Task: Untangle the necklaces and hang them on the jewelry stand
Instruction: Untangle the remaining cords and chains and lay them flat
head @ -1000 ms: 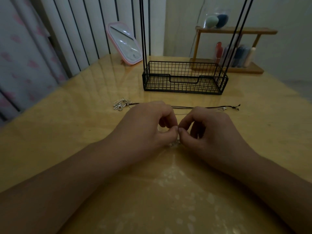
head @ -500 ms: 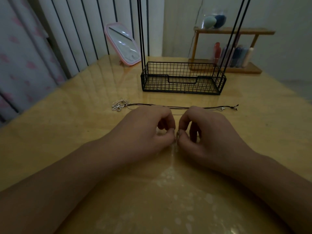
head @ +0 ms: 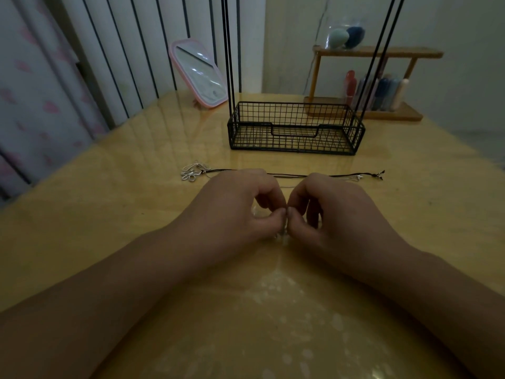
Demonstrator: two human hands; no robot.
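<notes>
Necklaces being worked apart at mid-desk

A fine silver chain [head: 284,233] is pinched between left hand [head: 240,212] and right hand [head: 333,214], close together for control; black cord necklace [head: 289,175] lies beyond, before the jewelry stand [head: 296,129].

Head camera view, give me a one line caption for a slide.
Both hands, left hand and right hand, pinch a fine necklace above the table, near the jewelry stand.

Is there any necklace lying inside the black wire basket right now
No, the black wire basket shows only its bare mesh, while the black cord necklace lies on the table in front of it.
</notes>
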